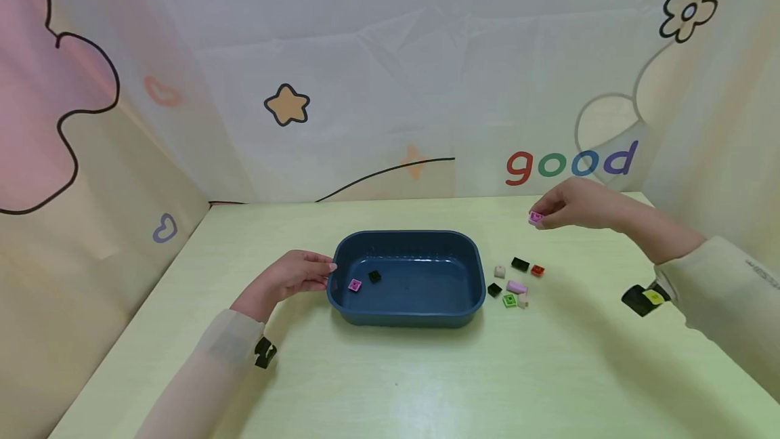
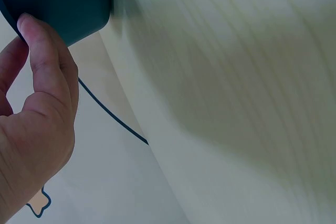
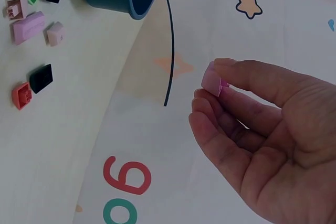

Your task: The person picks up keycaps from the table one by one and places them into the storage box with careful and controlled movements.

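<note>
A pink cap point(image 3: 211, 82) is pinched between thumb and fingertips of the right grip point(image 1: 573, 205), raised above the bench point(image 1: 396, 385) to the right of the blue bin point(image 1: 420, 290), as I watch remotely through the head and wrist cameras. The left grip point(image 1: 301, 272) pinches the bin's left end at the rim, its fingers against the outer wall in my left wrist view. Inside the bin, near that end, I see a second pink cap point(image 1: 355, 285) and, just beside it, a black cap point(image 1: 374, 276). Seven more lie loose on the bench near the bin's right end: a white cap point(image 1: 500, 272), a flat black cap point(image 1: 520, 264) just beside a red cap point(image 1: 537, 270), a square black cap point(image 1: 494, 289) close to the bin, a long lilac cap point(image 1: 516, 286), a green cap point(image 1: 510, 301) and a pale cap point(image 1: 523, 300). Light sleeves point(image 1: 725, 290) reach to both wrists. Beyond the bench hangs a printed cloth point(image 1: 390, 87), where I read "good" in coloured letters point(image 1: 573, 162).
</note>
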### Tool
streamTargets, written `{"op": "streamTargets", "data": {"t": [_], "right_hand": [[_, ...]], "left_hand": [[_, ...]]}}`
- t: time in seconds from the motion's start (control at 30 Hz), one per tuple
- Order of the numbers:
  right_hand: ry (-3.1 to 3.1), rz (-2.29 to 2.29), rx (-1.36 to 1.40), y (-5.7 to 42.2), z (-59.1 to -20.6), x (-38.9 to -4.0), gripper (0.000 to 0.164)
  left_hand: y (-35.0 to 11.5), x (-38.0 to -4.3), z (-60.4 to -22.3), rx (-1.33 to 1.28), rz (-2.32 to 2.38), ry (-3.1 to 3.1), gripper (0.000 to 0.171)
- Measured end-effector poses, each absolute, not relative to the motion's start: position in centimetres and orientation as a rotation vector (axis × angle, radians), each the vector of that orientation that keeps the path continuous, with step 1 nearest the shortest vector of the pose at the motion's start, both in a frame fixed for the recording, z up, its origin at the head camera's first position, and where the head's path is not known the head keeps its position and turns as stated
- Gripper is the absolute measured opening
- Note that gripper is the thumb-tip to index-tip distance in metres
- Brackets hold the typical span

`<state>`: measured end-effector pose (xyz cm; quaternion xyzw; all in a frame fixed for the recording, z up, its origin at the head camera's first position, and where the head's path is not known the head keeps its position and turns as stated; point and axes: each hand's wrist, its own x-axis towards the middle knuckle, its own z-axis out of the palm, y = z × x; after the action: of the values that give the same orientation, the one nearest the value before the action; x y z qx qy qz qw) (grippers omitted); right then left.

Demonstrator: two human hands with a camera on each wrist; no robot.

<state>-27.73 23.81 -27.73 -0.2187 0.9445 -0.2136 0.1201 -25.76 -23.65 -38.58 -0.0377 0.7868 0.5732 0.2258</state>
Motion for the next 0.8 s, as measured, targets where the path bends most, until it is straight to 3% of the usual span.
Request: {"op": "streamTargets", "data": {"t": [0.8], "right_hand": [[2.694, -0.599, -0.909, 15.7, -24.0, -30.2, 0.027]], "left_hand": [[-23.6, -25.5, -38.4, -0.083, 1.587, 2.171, 0.044]]}}
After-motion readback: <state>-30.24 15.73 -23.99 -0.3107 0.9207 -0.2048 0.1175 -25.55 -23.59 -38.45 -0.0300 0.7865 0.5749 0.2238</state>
